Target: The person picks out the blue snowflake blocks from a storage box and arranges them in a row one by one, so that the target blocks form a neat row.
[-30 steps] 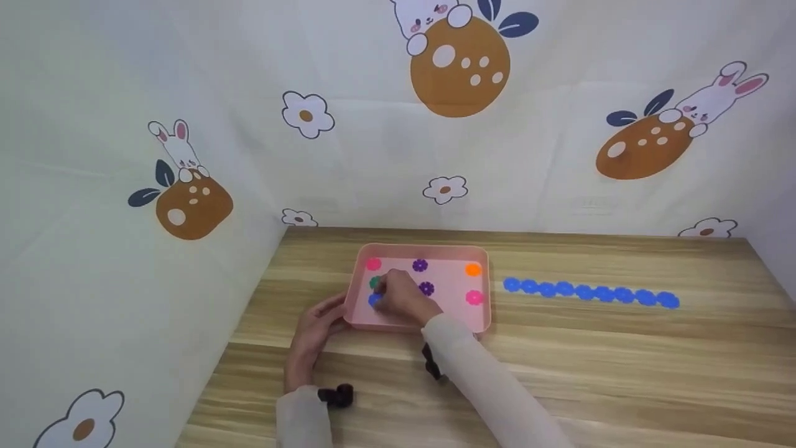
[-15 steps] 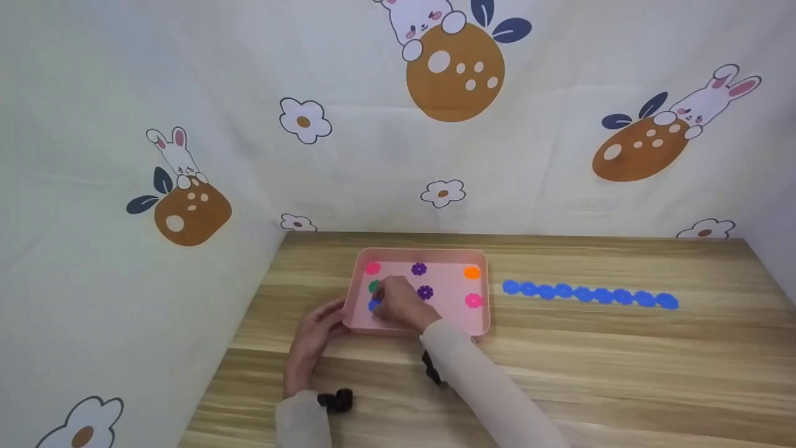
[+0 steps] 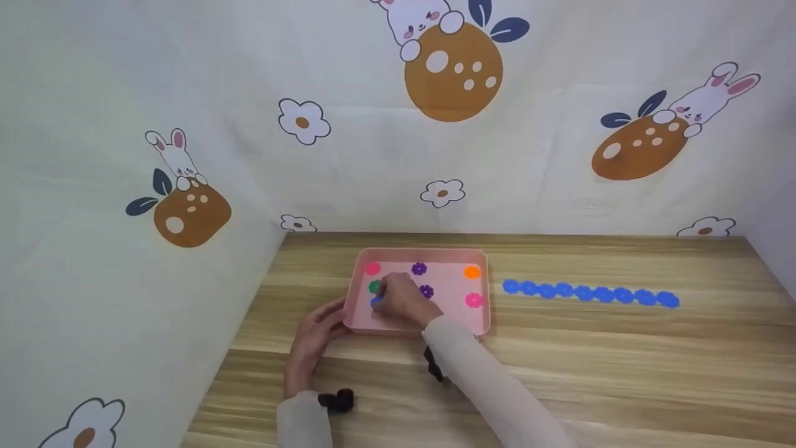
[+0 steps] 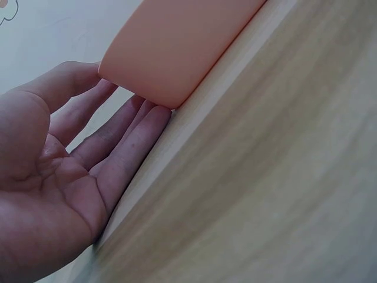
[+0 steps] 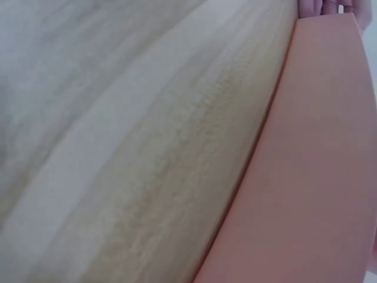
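A pink tray (image 3: 457,323) stands on the table, holding several flower-shaped plastic discs. My right hand (image 3: 404,298) reaches down into its left part with curled fingers. At its fingertips it pinches a blue flower disc (image 3: 375,303), mostly hidden by the hand. Just beyond lies a green flower disc (image 3: 374,287), partly covered. My left hand (image 3: 314,333) rests against the tray's near left corner. In the left wrist view, the loosely extended fingers (image 4: 132,141) touch the tray wall (image 4: 171,53) low down, with another fingertip at its rim. The right wrist view shows mainly the tray's outer wall (image 5: 312,147).
Right of the tray lies a row of overlapping blue flower discs (image 3: 584,293). Inside the tray are purple discs (image 3: 419,269), an orange disc (image 3: 472,272) and pink discs (image 3: 474,300). A patterned cloth wall (image 3: 367,155) borders the wooden table (image 3: 622,373).
My right hand stays over the same spot in the tray, shifting only slightly. The left hand keeps its place at the corner. The head view has tilted a little.
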Action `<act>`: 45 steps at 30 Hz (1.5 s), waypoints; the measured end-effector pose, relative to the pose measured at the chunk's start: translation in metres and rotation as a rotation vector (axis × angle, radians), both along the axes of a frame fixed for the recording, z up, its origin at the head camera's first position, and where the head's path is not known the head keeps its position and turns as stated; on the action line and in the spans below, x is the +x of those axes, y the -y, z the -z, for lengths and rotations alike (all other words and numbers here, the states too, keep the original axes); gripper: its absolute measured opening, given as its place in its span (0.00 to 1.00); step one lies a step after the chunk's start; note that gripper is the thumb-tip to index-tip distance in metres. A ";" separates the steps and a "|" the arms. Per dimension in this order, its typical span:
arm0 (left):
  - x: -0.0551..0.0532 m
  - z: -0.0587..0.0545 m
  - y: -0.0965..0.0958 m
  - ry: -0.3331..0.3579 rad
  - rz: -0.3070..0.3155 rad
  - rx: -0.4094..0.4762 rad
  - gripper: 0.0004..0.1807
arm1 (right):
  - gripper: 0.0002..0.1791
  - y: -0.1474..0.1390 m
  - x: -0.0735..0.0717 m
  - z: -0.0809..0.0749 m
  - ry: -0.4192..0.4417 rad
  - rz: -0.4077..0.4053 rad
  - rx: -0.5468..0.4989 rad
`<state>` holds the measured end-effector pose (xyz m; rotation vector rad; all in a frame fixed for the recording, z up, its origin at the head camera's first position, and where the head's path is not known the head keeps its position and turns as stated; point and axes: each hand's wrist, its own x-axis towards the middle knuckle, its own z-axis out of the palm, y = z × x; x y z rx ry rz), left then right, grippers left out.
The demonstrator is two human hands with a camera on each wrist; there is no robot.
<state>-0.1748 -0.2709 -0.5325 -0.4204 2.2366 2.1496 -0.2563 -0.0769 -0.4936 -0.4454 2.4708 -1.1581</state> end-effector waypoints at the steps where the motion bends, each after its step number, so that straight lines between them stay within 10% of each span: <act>1: 0.000 0.000 0.000 -0.002 0.005 0.002 0.23 | 0.13 -0.002 -0.001 0.000 -0.004 0.004 0.000; 30: 0.002 0.002 0.002 0.037 0.002 -0.004 0.22 | 0.18 -0.072 0.015 -0.073 -0.207 -0.041 -0.101; 45: -0.002 -0.001 0.001 0.021 0.015 -0.003 0.22 | 0.17 -0.171 0.029 -0.057 -0.378 0.141 -0.098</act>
